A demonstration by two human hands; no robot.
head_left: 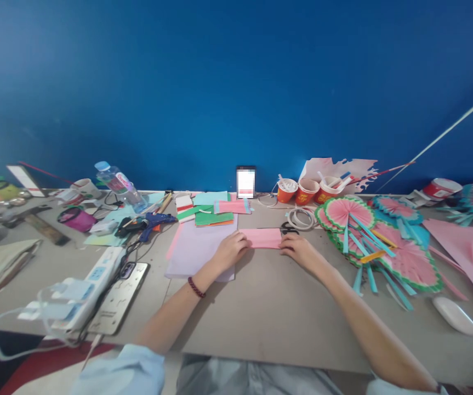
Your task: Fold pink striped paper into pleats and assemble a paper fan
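Observation:
A folded pink paper strip (263, 238) lies flat across the table in front of me. My left hand (231, 250) closes its fingers on the strip's left end, partly over a lilac paper sheet (197, 249). At the right end, my right hand (301, 252) pinches the strip between thumb and fingers. Just behind that hand are the dark handles of a pair of scissors (289, 227). Green and white folded papers (214, 217) and another pink folded strip with blue edges (232, 206) are stacked beyond my left hand.
Pleated pink paper fans (349, 213) spread on the right, near a white mouse (455, 315). Red paper cups (307, 192) and a tablet-like screen (245, 182) stand along the blue wall. A glue gun (154, 222), power strip (96, 282), phone (120, 299) and bottle (120, 184) occupy the left.

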